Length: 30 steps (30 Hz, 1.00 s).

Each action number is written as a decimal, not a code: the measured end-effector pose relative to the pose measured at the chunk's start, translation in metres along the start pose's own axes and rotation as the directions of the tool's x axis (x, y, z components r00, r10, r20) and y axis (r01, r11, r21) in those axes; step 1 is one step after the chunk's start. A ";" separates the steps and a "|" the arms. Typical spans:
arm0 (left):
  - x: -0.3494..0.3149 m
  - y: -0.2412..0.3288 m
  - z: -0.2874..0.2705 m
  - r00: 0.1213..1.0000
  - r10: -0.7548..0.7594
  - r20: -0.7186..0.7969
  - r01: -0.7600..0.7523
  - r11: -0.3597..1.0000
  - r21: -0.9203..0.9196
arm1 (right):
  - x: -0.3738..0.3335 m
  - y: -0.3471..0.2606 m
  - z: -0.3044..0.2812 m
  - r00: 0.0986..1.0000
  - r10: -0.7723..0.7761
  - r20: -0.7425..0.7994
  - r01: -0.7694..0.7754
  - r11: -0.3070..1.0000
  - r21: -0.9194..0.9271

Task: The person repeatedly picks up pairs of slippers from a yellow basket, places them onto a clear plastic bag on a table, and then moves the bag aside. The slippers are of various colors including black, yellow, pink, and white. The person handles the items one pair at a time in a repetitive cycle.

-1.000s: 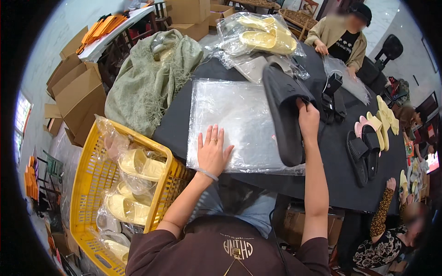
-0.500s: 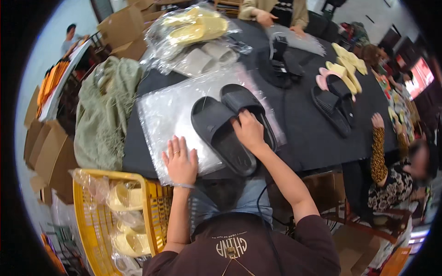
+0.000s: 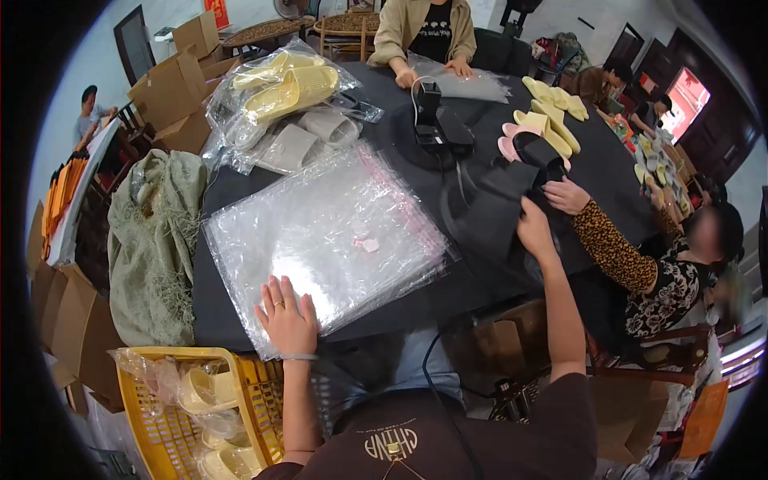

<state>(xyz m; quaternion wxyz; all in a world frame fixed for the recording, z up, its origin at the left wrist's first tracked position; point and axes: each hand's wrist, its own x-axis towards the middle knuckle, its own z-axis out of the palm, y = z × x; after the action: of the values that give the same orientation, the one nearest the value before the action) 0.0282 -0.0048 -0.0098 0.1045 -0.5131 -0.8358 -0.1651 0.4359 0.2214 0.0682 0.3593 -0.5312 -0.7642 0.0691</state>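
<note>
Clear plastic bags (image 3: pixel 328 232) stacked on desk (image 3: pixel 400 136); left hand (image 3: pixel 286 320) lay open, flat at 6 o'clock; right hand (image 3: pixel 534 230) gripped black slipper (image 3: pixel 492 216) at 3 o'clock.

Plastic bags (image 3: pixel 328 236) left of slippers (image 3: pixel 492 220)

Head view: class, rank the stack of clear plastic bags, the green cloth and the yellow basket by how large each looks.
1. Stack of clear plastic bags.
2. Green cloth.
3. Yellow basket, though the picture's edge cuts it off and it lies nearer the camera, so its place is unsure.
</note>
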 end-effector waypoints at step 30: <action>-0.004 -0.008 -0.004 0.995 -0.090 -0.053 0.085 0.992 -0.098 | 0.046 0.056 0.037 0.793 -0.333 -0.511 0.105 0.900 -0.424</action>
<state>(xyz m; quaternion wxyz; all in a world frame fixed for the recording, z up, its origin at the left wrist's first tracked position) 0.0225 -0.0128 -0.0088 0.0965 -0.4754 -0.8453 -0.2239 0.4477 0.2953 0.0359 0.4691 -0.4916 -0.6769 -0.2830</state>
